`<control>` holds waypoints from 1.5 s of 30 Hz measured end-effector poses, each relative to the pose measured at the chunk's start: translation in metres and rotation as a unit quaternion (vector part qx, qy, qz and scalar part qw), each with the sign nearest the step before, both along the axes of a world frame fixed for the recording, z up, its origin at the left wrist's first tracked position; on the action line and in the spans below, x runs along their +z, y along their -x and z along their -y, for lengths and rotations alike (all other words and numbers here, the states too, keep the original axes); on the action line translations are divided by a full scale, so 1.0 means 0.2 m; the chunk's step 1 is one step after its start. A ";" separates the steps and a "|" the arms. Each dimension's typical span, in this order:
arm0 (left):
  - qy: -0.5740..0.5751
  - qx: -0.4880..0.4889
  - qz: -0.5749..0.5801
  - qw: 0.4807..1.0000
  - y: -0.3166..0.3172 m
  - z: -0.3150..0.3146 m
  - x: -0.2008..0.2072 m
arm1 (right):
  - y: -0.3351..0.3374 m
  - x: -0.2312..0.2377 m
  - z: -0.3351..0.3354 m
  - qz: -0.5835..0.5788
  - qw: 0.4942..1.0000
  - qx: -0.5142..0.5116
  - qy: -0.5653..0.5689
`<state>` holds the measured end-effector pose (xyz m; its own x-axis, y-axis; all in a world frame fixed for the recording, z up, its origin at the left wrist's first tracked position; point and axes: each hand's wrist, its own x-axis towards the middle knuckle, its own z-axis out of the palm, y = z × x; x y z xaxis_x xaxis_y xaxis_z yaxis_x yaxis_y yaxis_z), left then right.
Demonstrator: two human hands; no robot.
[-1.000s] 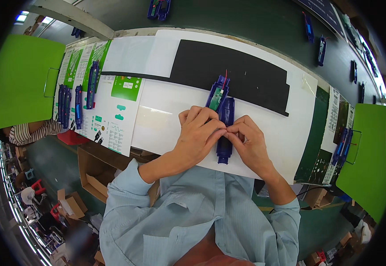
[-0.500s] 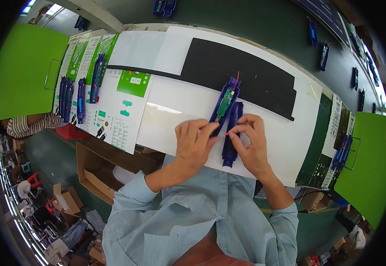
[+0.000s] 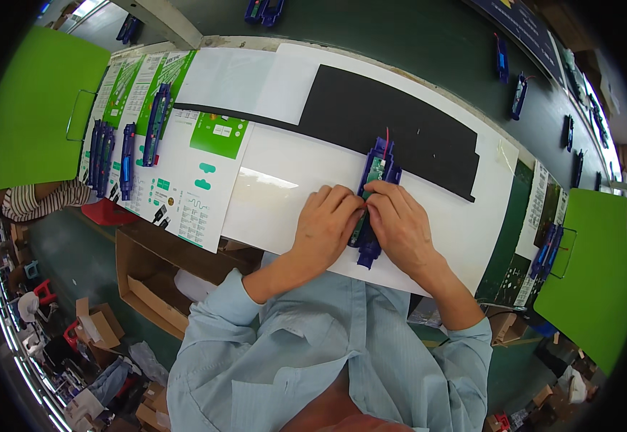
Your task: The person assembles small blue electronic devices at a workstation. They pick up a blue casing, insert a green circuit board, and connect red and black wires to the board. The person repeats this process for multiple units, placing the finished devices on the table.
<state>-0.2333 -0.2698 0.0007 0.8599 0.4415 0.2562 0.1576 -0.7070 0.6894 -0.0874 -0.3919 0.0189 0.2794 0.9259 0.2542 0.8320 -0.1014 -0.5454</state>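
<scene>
A long white tabletop runs across the view, its edges bent by the lens; its far right end is cut by a green panel. A black mat lies along its far side. Printed instruction sheets cover the left part, their print too small to make out. A row of blue casings rests on those sheets. A brown cardboard box sits below the near edge, partly hidden by the person's sleeve.

Both hands meet at a blue elongated casing lying lengthwise at the mat's near edge. The left hand lies curled beside it, fingertips pressed to its side. The right hand covers its middle, fingers bent down onto it. The two hands hide most of the casing, so whether either truly grips it cannot be told. A green circuit board shows inside its far end, a thin red wire sticking out beyond
</scene>
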 end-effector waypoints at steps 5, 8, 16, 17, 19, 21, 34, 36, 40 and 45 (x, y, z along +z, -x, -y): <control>0.051 -0.045 -0.032 0.997 0.07 0.04 0.00 | -0.02 0.04 0.04 -0.106 0.994 -0.017 0.028; 0.040 -0.100 -0.059 0.992 0.09 0.01 0.02 | -0.03 0.04 0.04 -0.116 0.993 -0.006 0.034; 0.017 -0.144 -0.059 0.988 0.12 0.01 0.04 | -0.04 0.05 0.03 -0.155 0.985 0.007 0.081; 0.019 -0.134 -0.057 0.989 0.12 0.02 0.03 | -0.04 0.06 0.04 -0.164 0.983 0.010 0.085; 0.042 -0.097 -0.029 0.994 0.14 0.04 0.02 | -0.04 0.07 0.04 -0.183 0.979 0.009 0.093; 0.085 -0.042 0.024 0.995 0.18 0.08 0.03 | -0.04 0.08 0.04 -0.203 0.974 0.002 0.099; -0.041 -0.125 0.040 0.991 0.28 0.11 -0.05 | 0.02 0.12 0.04 -0.003 0.995 0.055 0.086; -0.048 -0.127 0.045 0.990 0.28 0.10 -0.05 | 0.00 0.13 0.02 0.024 0.990 0.083 0.108; -0.067 -0.137 0.055 0.987 0.28 0.10 -0.06 | -0.03 0.12 0.00 -0.008 0.986 0.127 0.106; -0.072 -0.133 0.064 0.986 0.28 0.09 -0.08 | -0.06 0.12 -0.03 0.010 0.979 0.175 0.099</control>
